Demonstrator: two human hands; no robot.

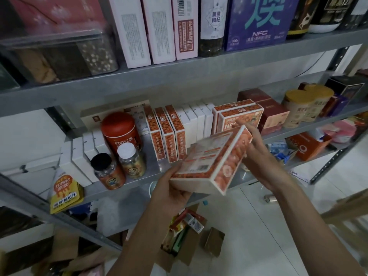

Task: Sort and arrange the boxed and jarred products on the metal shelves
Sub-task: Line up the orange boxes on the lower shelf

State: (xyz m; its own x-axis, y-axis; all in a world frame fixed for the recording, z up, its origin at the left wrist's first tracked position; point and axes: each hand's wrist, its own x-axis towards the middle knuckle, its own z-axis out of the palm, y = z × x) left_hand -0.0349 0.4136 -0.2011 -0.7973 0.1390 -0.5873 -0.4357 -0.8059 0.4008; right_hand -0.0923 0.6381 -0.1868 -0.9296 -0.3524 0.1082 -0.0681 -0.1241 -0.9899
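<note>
Holding an orange berry-print box (211, 162) tilted just in front of the middle metal shelf (154, 166), a person grips its near corner with the left hand (171, 193) and its far end with the right hand (258, 150). The likely slot is beside the 3 matching boxes (166, 134) standing edge-out. Turning it upright and sliding it in square should spare the 2 jars (119, 168). The right fingertips are hidden behind the box, and its print is blurred.

Down on our white tiled floor (258, 226) we've got an open brown cardboard box (185, 257) stuffed with colourful packets (179, 222), smaller brown carton (212, 243) just beside it.
</note>
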